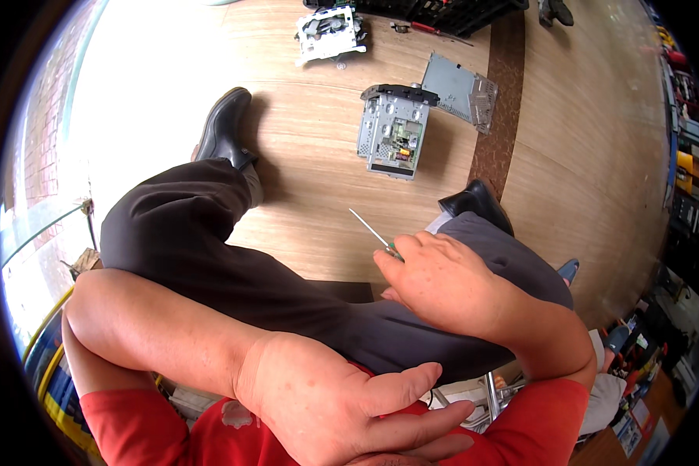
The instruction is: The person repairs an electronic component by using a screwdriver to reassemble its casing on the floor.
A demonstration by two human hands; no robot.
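Note:
My right hand (452, 281) is closed around a screwdriver (370, 229) over my right thigh. Its thin metal shaft points up and left, and a bit of green handle shows by the fingers. Raised in front of my red shirt, my left hand (326, 400) holds nothing, with thumb and fingers apart. Beyond my knees, an opened metal electronics unit (394, 133), like a car stereo chassis, sits on the floor. A circuit board shows inside it, and a black front panel (400, 94) is on its far end. Neither hand touches the unit.
Right of the unit lie a grey metal cover plate (448, 84) and a perforated plate (483, 102). Farther left is a white-framed mechanism (330, 35). A red-handled screwdriver (435, 31) lies by a black crate (474, 14). Crowded shelves (685, 155) line the right side.

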